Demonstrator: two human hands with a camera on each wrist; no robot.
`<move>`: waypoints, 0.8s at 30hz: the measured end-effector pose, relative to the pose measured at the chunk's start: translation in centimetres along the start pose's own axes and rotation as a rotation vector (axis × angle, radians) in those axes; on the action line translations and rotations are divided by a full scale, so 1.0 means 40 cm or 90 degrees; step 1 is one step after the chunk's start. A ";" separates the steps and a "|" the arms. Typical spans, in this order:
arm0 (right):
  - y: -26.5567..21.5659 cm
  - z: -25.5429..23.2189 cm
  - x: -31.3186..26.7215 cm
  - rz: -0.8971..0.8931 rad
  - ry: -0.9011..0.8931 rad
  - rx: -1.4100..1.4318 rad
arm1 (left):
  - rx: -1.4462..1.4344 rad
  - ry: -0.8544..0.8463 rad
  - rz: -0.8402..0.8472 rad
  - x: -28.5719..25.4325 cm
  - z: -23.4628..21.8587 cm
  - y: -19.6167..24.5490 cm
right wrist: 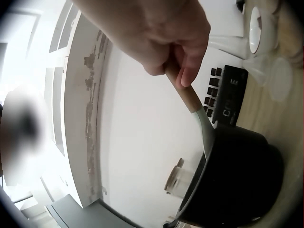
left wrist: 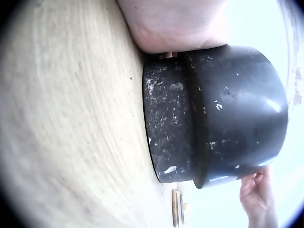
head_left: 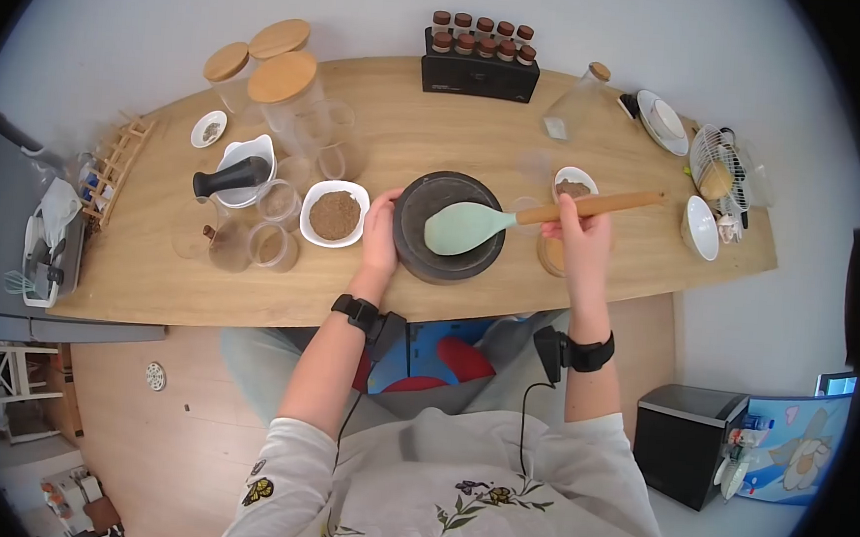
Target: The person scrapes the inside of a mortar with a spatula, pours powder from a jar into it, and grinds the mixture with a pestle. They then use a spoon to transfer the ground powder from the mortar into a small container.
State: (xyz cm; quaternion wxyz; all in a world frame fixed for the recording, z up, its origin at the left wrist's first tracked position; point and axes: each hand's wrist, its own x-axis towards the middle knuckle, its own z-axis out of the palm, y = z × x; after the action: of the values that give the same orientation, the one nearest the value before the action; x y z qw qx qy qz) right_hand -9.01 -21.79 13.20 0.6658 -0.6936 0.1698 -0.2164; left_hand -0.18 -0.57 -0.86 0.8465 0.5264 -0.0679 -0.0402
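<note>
A dark stone mortar (head_left: 431,259) stands near the front edge of the wooden table. My left hand (head_left: 381,238) rests along its left side; in the left wrist view the heel of that palm (left wrist: 175,28) lies against the dark wall. My right hand (head_left: 585,241) grips the wooden handle of a silicone spoon (head_left: 470,227) with a mint-green head. From the right, the spoon reaches over the rim, and its head dips into the mortar (right wrist: 237,175) in the right wrist view. The head covers much of the mortar's inside.
Left of the mortar are a white bowl of brown powder (head_left: 335,215), several clear jars and a black pestle (head_left: 239,175) across a white dish. Behind stands a black spice rack (head_left: 479,78). A small powder bowl (head_left: 575,179) and a round wooden lid (head_left: 552,256) lie near my right hand.
</note>
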 end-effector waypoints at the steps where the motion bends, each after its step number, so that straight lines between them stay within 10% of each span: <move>1: 0.018 -0.001 -0.007 -0.017 0.011 0.017 | 0.000 0.003 -0.001 0.001 -0.001 0.001; 24: 0.119 0.004 -0.062 0.145 0.169 0.403 | 0.047 0.016 0.022 -0.002 0.001 0.001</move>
State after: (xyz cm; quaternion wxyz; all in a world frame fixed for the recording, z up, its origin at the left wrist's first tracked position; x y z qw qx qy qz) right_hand -10.79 -20.62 8.27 0.8394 -0.3957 0.2555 -0.2711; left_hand -0.28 -0.60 -0.81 0.8278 0.5567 -0.0680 -0.0167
